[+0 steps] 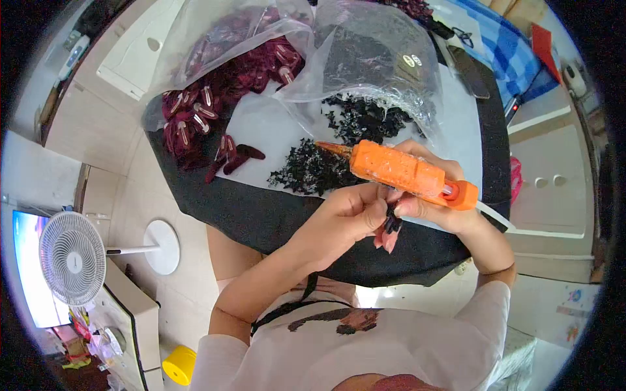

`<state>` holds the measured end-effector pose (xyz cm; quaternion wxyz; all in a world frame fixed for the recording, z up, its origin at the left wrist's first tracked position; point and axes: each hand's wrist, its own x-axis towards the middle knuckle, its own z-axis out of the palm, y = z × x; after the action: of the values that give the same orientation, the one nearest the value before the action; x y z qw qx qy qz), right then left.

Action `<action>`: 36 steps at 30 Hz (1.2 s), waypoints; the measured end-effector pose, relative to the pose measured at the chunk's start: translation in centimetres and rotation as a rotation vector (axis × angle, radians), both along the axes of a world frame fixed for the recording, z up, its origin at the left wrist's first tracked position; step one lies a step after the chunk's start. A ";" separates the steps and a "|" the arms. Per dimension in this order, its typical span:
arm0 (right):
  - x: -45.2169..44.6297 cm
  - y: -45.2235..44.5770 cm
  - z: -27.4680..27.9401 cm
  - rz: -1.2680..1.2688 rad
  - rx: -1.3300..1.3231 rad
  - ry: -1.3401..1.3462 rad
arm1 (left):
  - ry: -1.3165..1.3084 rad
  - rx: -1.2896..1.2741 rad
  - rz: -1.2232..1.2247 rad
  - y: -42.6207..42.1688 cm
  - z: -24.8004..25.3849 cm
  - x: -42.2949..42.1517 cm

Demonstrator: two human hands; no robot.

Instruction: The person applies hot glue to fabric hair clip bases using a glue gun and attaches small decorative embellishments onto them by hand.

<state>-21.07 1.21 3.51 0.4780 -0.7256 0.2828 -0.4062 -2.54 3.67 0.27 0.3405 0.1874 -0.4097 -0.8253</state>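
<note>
An orange glue gun rests in my right hand, its nozzle pointing left over the tabletop. My left hand is closed, thumb and fingers pinching a small black piece near the table's front edge. The right thumb and fingertips meet the left ones around that piece; its exact shape is partly hidden. Just beyond my hands lies a heap of small black pieces. To the left are a few dark red fuzzy hair clips with metal snap backs.
A larger pile of dark red hair clips spills from a clear plastic bag. Another clear bag holds more black pieces. A phone lies at the far right. A white fan stands on the floor left.
</note>
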 end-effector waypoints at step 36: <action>0.3 0.9 1.2 -0.293 0.458 -0.010 | -1.424 -1.305 0.827 -6.4 -1.1 10.1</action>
<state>-20.77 2.13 4.76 0.5673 -0.5479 0.4670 -0.3997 7.59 -2.70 -0.81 0.3112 0.5348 -0.7847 0.0368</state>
